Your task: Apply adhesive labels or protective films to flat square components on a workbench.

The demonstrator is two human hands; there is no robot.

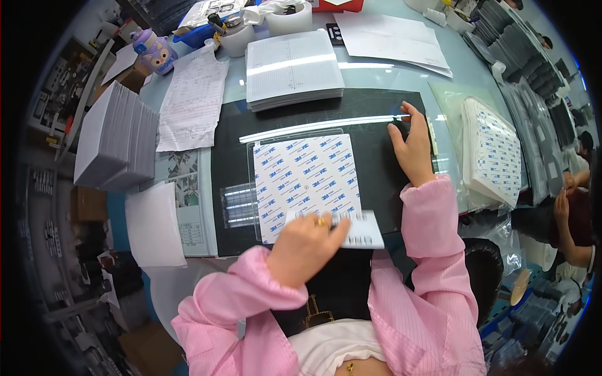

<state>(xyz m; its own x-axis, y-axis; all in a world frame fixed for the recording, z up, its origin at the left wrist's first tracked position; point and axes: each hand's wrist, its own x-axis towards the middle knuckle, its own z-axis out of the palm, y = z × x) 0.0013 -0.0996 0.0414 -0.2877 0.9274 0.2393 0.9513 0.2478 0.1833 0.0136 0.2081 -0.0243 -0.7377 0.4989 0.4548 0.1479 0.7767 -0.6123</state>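
Left hand [307, 241] palm down near front edge of table [233, 81], fingers bent. Right hand [412, 147] farther in, loosely curled, thumb apart.

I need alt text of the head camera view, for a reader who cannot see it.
A person's left hand holds a white card at the lower edge of a blue-printed white sheet on a black mat. The right hand is open near the mat's right edge.
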